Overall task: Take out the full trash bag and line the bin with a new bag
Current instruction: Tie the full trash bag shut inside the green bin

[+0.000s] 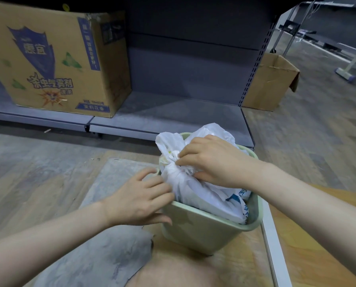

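Observation:
A pale green plastic bin (204, 230) stands on the floor in the lower middle of the head view. A full white trash bag (195, 191) with blue print fills it and bulges above the rim, its top gathered into a knot. My right hand (212, 160) lies over the knot, fingers curled and pinching the twisted plastic. My left hand (139, 199) rests at the bin's left rim, fingers fairly straight and touching the side of the bag, thumb along the bin's outer wall.
A grey metal store shelf (173, 114) runs just behind the bin, with a large printed cardboard box (55, 59) on its left part. A smaller open cardboard box (272, 81) sits on the floor at its right end. A worn grey mat (102, 245) lies left of the bin.

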`<state>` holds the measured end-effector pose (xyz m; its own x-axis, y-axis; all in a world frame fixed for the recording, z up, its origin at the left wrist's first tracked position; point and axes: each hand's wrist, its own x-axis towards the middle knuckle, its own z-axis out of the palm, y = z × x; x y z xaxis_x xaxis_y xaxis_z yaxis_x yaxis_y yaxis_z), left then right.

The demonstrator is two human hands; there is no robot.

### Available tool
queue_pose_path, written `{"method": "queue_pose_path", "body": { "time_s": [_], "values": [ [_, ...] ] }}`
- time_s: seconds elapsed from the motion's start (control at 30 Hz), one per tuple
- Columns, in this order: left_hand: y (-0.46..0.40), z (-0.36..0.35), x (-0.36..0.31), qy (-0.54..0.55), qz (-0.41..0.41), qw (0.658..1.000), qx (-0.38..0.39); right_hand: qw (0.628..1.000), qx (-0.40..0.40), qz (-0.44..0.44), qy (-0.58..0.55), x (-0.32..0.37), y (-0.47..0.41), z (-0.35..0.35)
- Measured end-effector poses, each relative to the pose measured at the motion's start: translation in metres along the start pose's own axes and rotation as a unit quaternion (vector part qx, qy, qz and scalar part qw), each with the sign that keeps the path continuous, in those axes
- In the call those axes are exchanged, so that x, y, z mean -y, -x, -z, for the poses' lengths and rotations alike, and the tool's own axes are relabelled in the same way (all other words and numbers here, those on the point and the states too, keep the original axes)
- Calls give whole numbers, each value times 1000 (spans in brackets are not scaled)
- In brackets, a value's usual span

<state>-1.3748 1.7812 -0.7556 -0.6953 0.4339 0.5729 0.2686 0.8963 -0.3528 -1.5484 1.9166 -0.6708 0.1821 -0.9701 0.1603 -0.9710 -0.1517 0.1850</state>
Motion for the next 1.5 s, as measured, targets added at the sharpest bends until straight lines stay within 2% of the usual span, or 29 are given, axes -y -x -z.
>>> {"method": "queue_pose_path", "body": {
  "time_s": [0.17, 0.43, 0.57, 0.83, 0.97, 1.1, 1.27, 1.4, 1.5],
  "values": [
    [2, -8, -4, -14, 13, 1000, -24, 999, -29, -4, 20, -2, -1, -9],
    [2, -8, -5, -25, 14, 999, -15, 990, -143, -3, 14, 4, 2, -26],
    [2, -7, -7, -10, 24, 999, -34, 987, -155, 5, 39, 4, 2, -20],
    [-9, -6, -4, 0, 38, 999, -21, 986, -145, 12, 79, -13, 2, 7],
    [-17, -4, 1, 10, 19, 1000, 9, 980, -175, 9, 95, -36, -4, 33],
    [-16, -4, -3, 31, 32, 999, 7, 973, -205, -5, 105, -58, -8, 71],
    [-18, -4, -2, 10, 37, 999, 27, 985, -165, -18, 48, -83, -16, 105],
    [-37, 13, 27, 37, 10, 997, 69, 993, -108, -24, 30, -93, -21, 120],
    [-70, 36, 67, 6, 73, 995, 65, 994, -89, -61, -20, -104, -26, 143]
  ]
}}
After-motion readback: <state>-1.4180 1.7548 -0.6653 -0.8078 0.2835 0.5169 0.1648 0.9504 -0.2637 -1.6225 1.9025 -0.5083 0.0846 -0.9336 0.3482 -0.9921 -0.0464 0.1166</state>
